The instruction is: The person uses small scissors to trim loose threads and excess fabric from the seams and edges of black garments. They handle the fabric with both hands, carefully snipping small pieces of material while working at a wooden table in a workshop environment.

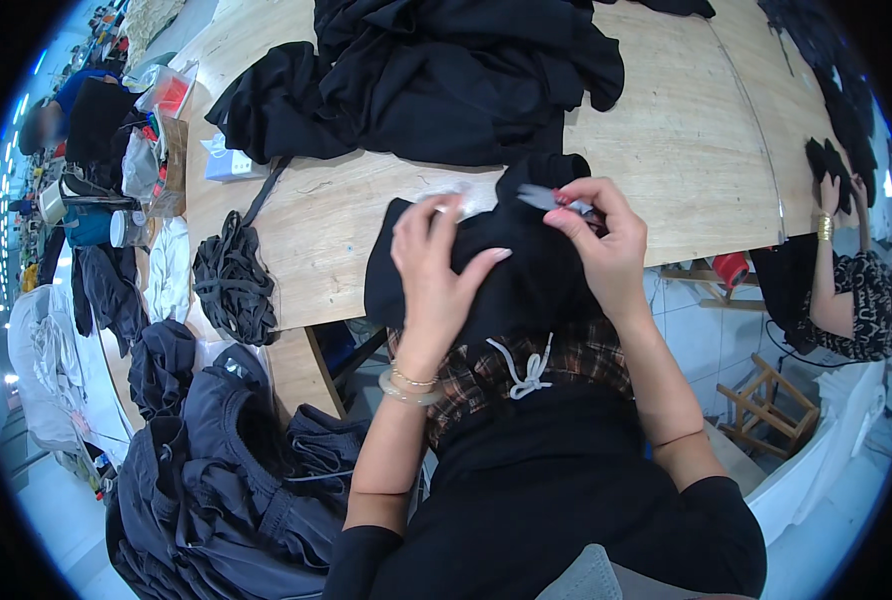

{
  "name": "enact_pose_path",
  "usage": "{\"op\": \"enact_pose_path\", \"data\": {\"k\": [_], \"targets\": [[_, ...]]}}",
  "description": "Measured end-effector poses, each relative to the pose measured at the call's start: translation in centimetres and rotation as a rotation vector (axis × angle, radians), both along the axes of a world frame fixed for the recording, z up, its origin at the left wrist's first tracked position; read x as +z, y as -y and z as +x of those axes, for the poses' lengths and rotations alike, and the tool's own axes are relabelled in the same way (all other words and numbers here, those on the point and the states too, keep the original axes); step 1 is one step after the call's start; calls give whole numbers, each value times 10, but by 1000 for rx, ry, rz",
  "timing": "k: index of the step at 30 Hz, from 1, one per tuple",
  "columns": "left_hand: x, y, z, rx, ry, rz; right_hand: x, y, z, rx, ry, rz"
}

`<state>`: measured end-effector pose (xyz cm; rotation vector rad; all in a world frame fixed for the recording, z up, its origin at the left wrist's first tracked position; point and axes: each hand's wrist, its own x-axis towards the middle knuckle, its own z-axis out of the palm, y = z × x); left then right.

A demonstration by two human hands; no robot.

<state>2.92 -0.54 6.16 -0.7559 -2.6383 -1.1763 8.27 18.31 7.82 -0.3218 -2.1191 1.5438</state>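
A black garment (pixel 476 285) lies over the table's near edge and hangs onto my lap. My left hand (pixel 436 265) is over its left part, thumb stretched away from the fingers. The fingertips are smeared by motion, and I make out nothing held in them. My right hand (pixel 611 235) is closed around small thread snips (pixel 540 198) with a reddish part by the fingers. The metal blades point left, above the black cloth; the grip is partly hidden in the palm.
A pile of black clothes (pixel 436 80) covers the far middle of the wooden table (pixel 676 120). At left sit a tissue box (pixel 232 163), a dark strap bundle (pixel 234 285) and dark garments (pixel 236 470). A wooden stool (pixel 769 408) and another person's arm (pixel 831 260) are at right.
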Motion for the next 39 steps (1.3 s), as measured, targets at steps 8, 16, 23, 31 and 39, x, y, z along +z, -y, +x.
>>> {"op": "enact_pose_path", "data": {"k": [8, 16, 23, 31, 39], "targets": [[-68, 93, -56, 458, 406, -30, -15, -3, -5, 97, 164, -200], [-21, 80, -47, 292, 812, 624, -17, 7, -21, 323, 231, -488], [33, 65, -43, 61, 769, 865, 44, 51, -56, 522, 70, -156], [86, 35, -46, -245, 883, 584, 83, 13, -96, 214, -116, -128], [108, 39, -57, -325, 497, 137, 122, -75, -104, 110, -145, -237]]}}
